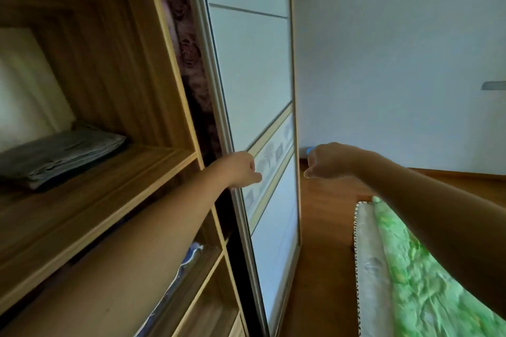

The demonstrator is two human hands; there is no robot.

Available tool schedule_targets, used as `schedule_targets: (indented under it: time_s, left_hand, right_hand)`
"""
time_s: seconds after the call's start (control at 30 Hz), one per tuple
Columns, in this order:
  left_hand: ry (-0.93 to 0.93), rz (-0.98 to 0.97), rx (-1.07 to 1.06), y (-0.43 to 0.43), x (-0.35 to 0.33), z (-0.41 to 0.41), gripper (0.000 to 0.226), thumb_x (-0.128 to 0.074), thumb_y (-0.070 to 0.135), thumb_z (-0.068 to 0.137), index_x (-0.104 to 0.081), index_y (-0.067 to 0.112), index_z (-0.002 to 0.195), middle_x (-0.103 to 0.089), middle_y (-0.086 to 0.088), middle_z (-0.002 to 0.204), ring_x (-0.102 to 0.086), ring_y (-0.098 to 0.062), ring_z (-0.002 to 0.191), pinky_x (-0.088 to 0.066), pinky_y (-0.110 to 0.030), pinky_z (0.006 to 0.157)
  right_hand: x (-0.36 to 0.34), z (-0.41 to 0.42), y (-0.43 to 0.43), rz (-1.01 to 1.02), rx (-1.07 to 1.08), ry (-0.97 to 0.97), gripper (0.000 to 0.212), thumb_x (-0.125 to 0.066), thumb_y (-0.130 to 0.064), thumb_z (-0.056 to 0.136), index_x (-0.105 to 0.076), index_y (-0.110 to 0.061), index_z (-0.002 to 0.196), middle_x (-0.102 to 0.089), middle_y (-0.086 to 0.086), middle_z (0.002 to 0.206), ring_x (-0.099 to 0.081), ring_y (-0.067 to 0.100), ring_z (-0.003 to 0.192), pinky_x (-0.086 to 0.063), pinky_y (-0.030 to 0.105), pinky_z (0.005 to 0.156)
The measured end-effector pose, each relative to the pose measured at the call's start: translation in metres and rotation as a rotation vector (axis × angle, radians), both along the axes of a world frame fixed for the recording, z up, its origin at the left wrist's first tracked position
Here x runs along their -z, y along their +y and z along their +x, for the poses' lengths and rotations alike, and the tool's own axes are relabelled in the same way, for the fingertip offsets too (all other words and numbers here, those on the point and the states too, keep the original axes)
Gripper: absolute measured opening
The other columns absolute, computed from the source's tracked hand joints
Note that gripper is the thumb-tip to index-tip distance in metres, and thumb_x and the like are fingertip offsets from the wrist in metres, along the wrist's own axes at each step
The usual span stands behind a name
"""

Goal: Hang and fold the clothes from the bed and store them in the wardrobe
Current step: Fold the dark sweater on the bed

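Wardrobe [115,128]: 1 folded grey garment [63,152] is held on its open shelf.
Left hand [241,169]: curled on the sliding door [252,68] edge.
Right hand [328,159]: loosely closed, nothing held.

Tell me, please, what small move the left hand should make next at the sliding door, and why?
Probably slide the sliding door a little along its track with the left hand, whose fingers curl round the door's metal edge. Which way, the picture cannot settle. Folded grey clothes already lie on the wardrobe shelf, and the right hand hangs free with nothing in its grip.
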State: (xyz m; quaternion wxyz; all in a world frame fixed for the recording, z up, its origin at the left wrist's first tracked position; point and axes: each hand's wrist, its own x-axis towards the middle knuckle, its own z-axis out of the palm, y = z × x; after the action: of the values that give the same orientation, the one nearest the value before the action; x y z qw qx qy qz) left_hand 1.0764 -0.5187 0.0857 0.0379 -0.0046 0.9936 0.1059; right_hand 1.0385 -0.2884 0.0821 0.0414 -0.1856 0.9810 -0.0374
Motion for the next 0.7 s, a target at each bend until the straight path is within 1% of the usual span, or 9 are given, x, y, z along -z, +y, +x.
schedule_targets:
  time_s: [0.07,0.2,0.3,0.33,0.4,0.47,0.57,0.63,0.7]
  left_hand:
    - [-0.022,-0.014,0.059,0.025,0.013,-0.018,0.033,-0.060,0.041,0.093,-0.063,0.010,0.105,-0.066,-0.009,0.104,-0.069,-0.024,0.078,-0.056,-0.032,0.070]
    - [-0.060,-0.049,0.174,0.070,0.037,-0.056,0.030,-0.059,0.040,0.093,-0.061,0.014,0.106,-0.061,-0.003,0.106,-0.071,-0.025,0.081,-0.060,-0.037,0.075]
    - [-0.050,-0.054,0.241,0.102,0.056,-0.088,0.024,-0.061,0.039,0.091,-0.061,0.019,0.104,-0.063,-0.003,0.097,-0.064,-0.018,0.070,-0.054,-0.030,0.060]
    - [-0.051,-0.054,0.263,0.113,0.063,-0.100,0.023,-0.061,0.038,0.090,-0.062,0.019,0.103,-0.063,-0.003,0.096,-0.062,-0.018,0.070,-0.053,-0.030,0.060]
    - [-0.054,-0.047,0.309,0.132,0.078,-0.126,0.023,-0.061,0.038,0.088,-0.062,0.019,0.102,-0.063,-0.003,0.100,-0.063,-0.019,0.078,-0.054,-0.034,0.070]
    - [-0.055,-0.044,0.344,0.151,0.093,-0.156,0.022,-0.063,0.039,0.088,-0.062,0.021,0.101,-0.063,-0.001,0.103,-0.062,-0.018,0.090,-0.055,-0.037,0.081]
    - [-0.082,-0.053,0.362,0.175,0.116,-0.209,0.024,-0.062,0.041,0.088,-0.061,0.023,0.104,-0.062,0.001,0.104,-0.060,-0.018,0.094,-0.053,-0.036,0.084]
    - [-0.112,-0.077,0.377,0.191,0.131,-0.248,0.025,-0.060,0.042,0.088,-0.060,0.025,0.106,-0.061,0.002,0.105,-0.060,-0.019,0.097,-0.053,-0.040,0.089]
    - [-0.133,-0.078,0.391,0.206,0.141,-0.290,0.025,-0.059,0.042,0.088,-0.060,0.026,0.106,-0.061,0.003,0.106,-0.060,-0.019,0.098,-0.053,-0.041,0.090]
  right_hand:
    - [0.007,0.002,0.036,-0.006,0.097,-0.025,0.029,-0.061,-0.047,0.093,-0.060,-0.024,0.110,-0.062,0.002,0.126,-0.056,0.022,0.110,-0.039,0.032,0.084]
    - [0.022,0.005,0.098,-0.014,0.262,-0.060,0.040,-0.061,-0.049,0.092,-0.064,-0.021,0.119,-0.064,0.000,0.124,-0.058,0.023,0.115,-0.042,0.033,0.083]
    - [0.036,-0.005,0.133,0.000,0.348,-0.108,0.039,-0.059,-0.048,0.094,-0.066,-0.019,0.120,-0.065,0.002,0.125,-0.059,0.025,0.114,-0.048,0.036,0.093]
    - [0.041,-0.011,0.143,-0.005,0.376,-0.125,0.039,-0.059,-0.047,0.095,-0.065,-0.018,0.121,-0.065,0.003,0.125,-0.060,0.025,0.113,-0.049,0.037,0.095]
    - [0.054,-0.028,0.162,-0.012,0.423,-0.149,0.042,-0.059,-0.047,0.096,-0.065,-0.017,0.124,-0.065,0.004,0.125,-0.060,0.026,0.112,-0.050,0.037,0.093]
    - [0.069,-0.051,0.178,-0.013,0.449,-0.176,0.043,-0.057,-0.048,0.097,-0.065,-0.015,0.124,-0.065,0.005,0.124,-0.060,0.025,0.108,-0.048,0.034,0.086]
    - [0.091,-0.099,0.198,0.001,0.472,-0.202,0.044,-0.055,-0.048,0.099,-0.063,-0.014,0.127,-0.064,0.005,0.126,-0.058,0.023,0.104,-0.041,0.031,0.079]
    - [0.105,-0.138,0.212,0.013,0.475,-0.204,0.046,-0.054,-0.049,0.099,-0.061,-0.015,0.130,-0.063,0.005,0.128,-0.058,0.025,0.109,-0.040,0.031,0.080]
    - [0.115,-0.181,0.226,0.006,0.487,-0.217,0.045,-0.053,-0.049,0.098,-0.062,-0.017,0.128,-0.064,0.005,0.126,-0.057,0.025,0.105,-0.042,0.033,0.080]
